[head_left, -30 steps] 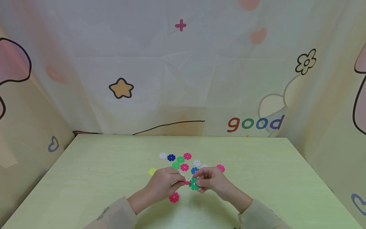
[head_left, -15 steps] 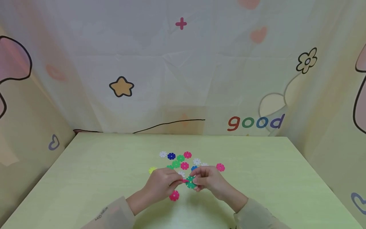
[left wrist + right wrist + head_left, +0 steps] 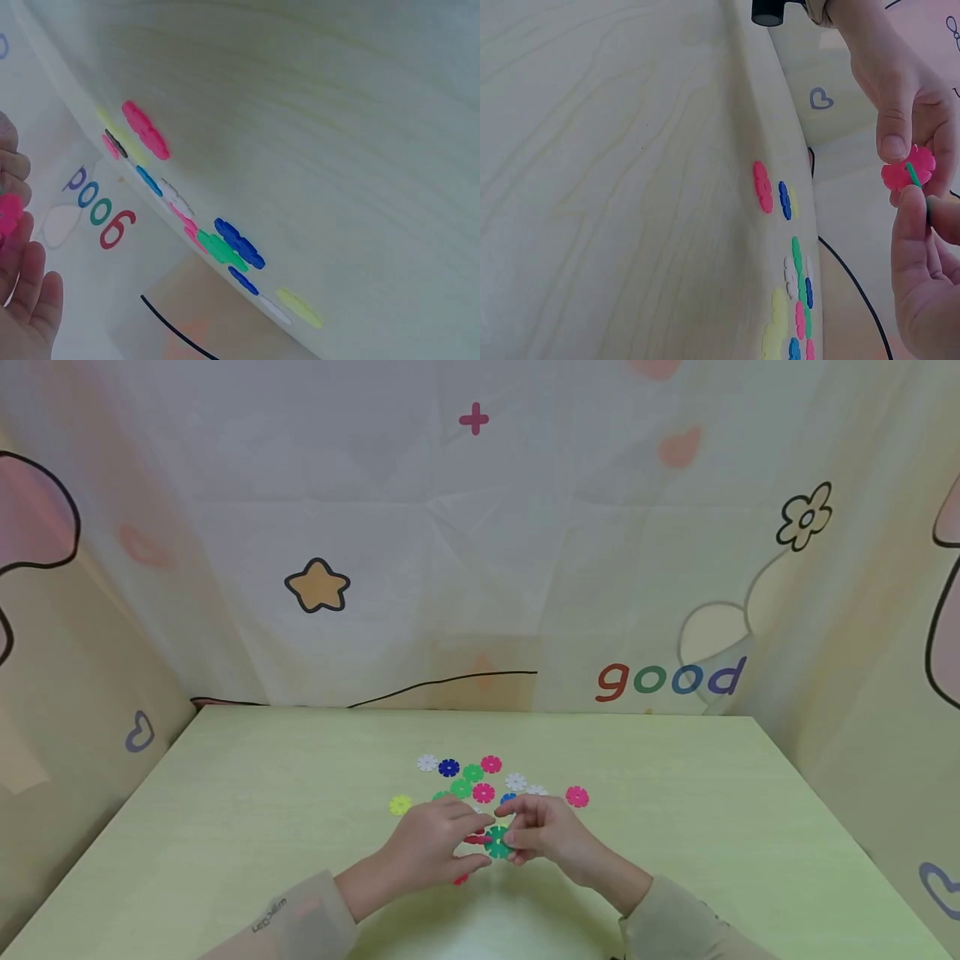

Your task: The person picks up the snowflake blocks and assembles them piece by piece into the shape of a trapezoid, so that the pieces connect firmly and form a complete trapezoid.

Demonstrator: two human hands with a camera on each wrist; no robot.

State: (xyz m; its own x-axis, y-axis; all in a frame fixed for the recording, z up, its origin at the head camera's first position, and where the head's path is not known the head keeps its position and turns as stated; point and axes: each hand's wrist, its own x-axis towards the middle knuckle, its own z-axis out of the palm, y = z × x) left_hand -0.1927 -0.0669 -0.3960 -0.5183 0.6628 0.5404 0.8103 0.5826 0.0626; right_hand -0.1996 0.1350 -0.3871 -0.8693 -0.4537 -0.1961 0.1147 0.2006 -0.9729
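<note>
My right hand (image 3: 551, 833) pinches a green snowflake disc (image 3: 498, 845) between thumb and fingers, above the table. A pink snowflake disc (image 3: 477, 839) is slotted crosswise into the green one's left side. Around that pink disc, my left hand (image 3: 423, 843) has its thumb and forefinger spread apart. In the right wrist view, the left thumb overlaps the upper edge of the pink disc (image 3: 922, 161), and the green disc shows edge-on against it. The left wrist view catches the pink disc (image 3: 9, 214) at its left border, beside extended left fingers.
Loose discs lie on the pale table (image 3: 225, 860) beyond the hands: a yellow disc (image 3: 401, 805), a dark blue disc (image 3: 449, 767), a white disc (image 3: 516, 782) and several others. A pink disc (image 3: 460, 879) lies under the left hand. A printed curtain (image 3: 375, 635) stands behind.
The left thumb and forefinger, which pinched the pink disc, have spread apart from it. Both hands have shifted slightly left since one second ago; the right hand keeps its pinch.
</note>
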